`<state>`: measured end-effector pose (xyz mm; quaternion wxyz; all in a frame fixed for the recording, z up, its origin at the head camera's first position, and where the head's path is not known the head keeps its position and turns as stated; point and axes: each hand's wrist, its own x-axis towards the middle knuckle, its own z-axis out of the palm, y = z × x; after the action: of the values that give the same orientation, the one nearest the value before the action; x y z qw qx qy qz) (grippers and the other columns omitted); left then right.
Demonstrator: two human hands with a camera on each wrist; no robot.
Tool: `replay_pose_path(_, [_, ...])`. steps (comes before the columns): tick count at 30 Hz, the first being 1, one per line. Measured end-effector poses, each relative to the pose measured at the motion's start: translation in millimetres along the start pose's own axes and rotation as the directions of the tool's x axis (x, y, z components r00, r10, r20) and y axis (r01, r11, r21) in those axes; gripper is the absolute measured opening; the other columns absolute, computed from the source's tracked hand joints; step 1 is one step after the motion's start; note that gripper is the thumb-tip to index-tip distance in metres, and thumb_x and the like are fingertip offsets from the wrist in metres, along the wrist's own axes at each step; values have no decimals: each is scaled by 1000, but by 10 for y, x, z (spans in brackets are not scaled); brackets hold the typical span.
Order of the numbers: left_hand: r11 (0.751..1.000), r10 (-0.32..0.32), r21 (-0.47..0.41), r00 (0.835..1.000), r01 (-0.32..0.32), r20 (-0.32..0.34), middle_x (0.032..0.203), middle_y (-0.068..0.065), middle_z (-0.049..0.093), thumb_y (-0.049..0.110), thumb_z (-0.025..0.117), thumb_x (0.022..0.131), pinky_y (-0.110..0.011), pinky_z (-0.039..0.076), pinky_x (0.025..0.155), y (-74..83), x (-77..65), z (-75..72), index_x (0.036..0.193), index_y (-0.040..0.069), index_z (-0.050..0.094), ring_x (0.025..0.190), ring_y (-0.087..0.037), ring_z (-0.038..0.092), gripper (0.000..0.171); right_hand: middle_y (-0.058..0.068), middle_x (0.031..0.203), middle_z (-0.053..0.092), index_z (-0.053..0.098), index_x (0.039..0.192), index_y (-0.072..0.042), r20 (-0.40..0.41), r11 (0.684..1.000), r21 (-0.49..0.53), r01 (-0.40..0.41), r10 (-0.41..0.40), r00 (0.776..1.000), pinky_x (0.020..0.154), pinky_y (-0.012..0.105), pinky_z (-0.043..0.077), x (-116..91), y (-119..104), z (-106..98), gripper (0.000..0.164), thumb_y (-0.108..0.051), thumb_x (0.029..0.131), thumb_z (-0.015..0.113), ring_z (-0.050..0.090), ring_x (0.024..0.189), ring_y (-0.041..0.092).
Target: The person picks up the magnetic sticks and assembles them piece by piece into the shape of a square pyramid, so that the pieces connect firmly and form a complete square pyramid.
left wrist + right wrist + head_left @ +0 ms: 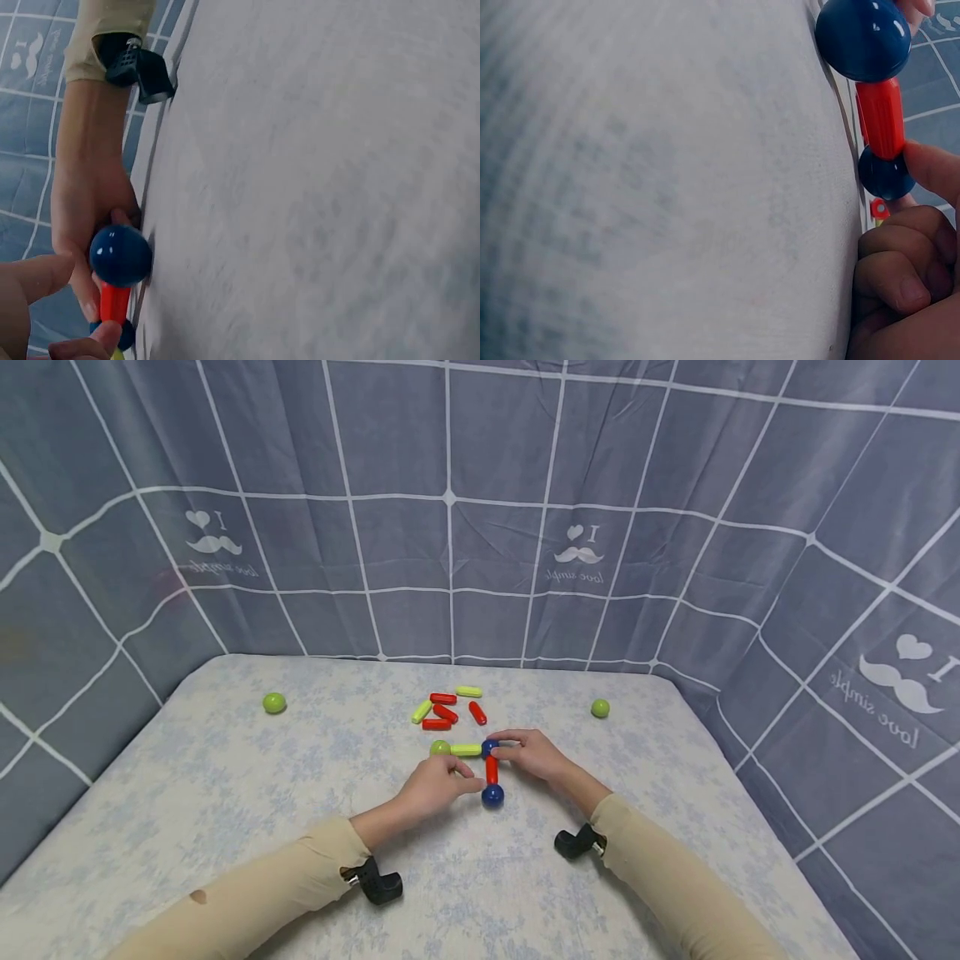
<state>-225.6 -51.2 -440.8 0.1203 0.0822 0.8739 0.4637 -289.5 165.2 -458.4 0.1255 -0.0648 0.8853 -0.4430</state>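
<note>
Head view: we face a blue-grey mustache-print curtain (405,543) behind a table spread with a floral tablecloth (300,777).
Right hand: coming in from the outer side of the corner, this hand (534,753) pinches the corner blue ball (490,748); in the right wrist view we find its thumb where that ball meets the red joined rod (883,120).
Left hand: inside the angle of the L, this hand (437,787) has thumb and forefinger parted, and we see nothing held; the thumb tip is just beside the near blue ball (492,796), but we cannot tell whether they touch.
L-shaped assembly: it lies on the cloth between the hands; we count two rods and three balls in it.
Red arm: its long axis runs away from the person, near blue ball to corner blue ball, crosswise to the left fingers.
Yellow-green arm: the yellow-green joined rod (466,750) runs left from the corner to the green end ball (440,748), just beyond the left hand.
Nearer hand: left for the near blue ball, right for the corner.
Loose green balls: one far left (274,702), one far right (600,708), both well apart from us.
Loose rods: beyond the assembly, four red (477,712) and two yellow-green (468,692).
</note>
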Motion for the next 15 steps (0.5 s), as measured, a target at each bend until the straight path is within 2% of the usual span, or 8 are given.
replay_pose_path(6, [998,37,49,998,-39,49,68,3,64,45,80,83,-27,39,56,29,-11,143,83,14,76,63,-14,53,32,-1,134,65,75,121,-29,-10,1000,4,6,-6,1000,105,45,40,4,23,-7,32,-38,90,73,54,124,21])
replay_pose_path(10, [995,52,84,997,-57,61,59,6,55,45,80,83,-25,34,51,54,-7,206,74,15,72,56,-12,48,33,-2,128,68,75,121,-28,-13,1000,7,-5,5,1000,89,35,41,9,30,-12,33,-38,90,73,54,105,18])
replay_pose_path(13, [991,68,108,995,-75,70,55,7,49,43,80,83,-25,31,48,76,-15,218,69,15,68,52,-11,45,34,-2,125,68,74,122,-27,-6,1000,1,-13,13,1000,80,33,37,8,26,-10,34,-39,90,73,50,96,19])
replay_pose_path(15, [990,69,118,995,-77,77,55,7,51,41,80,84,-25,32,49,89,-26,220,70,15,68,52,-11,46,32,-4,115,68,74,121,-27,-2,1000,-8,-16,16,1000,76,32,37,0,25,-19,33,-38,90,73,49,91,17])
